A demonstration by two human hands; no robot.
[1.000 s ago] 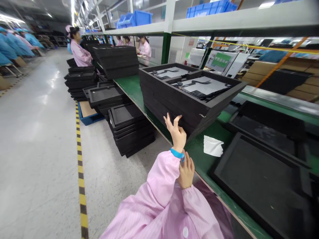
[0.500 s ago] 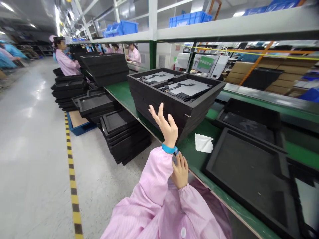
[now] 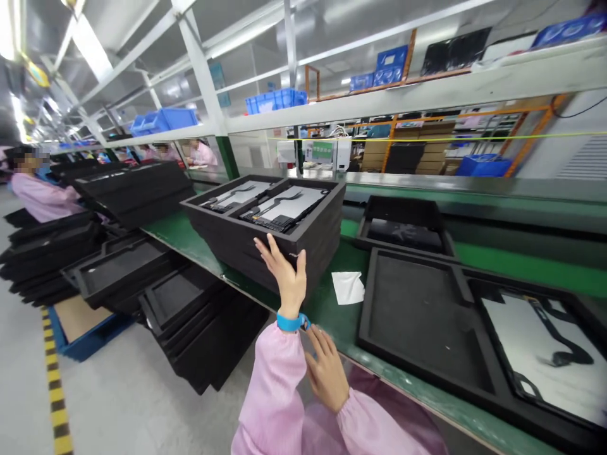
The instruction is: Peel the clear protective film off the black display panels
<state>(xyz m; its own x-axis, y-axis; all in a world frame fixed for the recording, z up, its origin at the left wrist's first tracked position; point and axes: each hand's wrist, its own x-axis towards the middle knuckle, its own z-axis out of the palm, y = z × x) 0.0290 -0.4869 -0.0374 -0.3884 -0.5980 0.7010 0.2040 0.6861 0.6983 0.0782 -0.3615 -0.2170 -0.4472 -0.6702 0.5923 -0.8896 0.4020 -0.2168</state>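
My left hand [image 3: 286, 278] is open, its fingers spread, in front of the near side of a stack of black foam trays [image 3: 237, 246]; whether it touches the stack I cannot tell. Around my left wrist is a blue wristband [image 3: 288, 322]. My right hand [image 3: 327, 370] is just below, its fingers stretched out and their tips beside the wristband. In the top tray, two flat silver panels with black flex cables lie in separate compartments; one is the nearer panel [image 3: 291, 205].
Right of the stack, a white cloth [image 3: 348, 287] lies on the green bench [image 3: 327, 316]. Further right, a black tray [image 3: 422, 309] has a bare compartment and a silver panel [image 3: 540, 354]. Stacked black trays [image 3: 199, 316] stand below left. A person in pink [image 3: 45, 193] works at the far left.
My view has swung to the right, bringing the right-hand tray's silver panel further into sight. My left hand has turned its open palm towards the stack; the right stays by the wristband.
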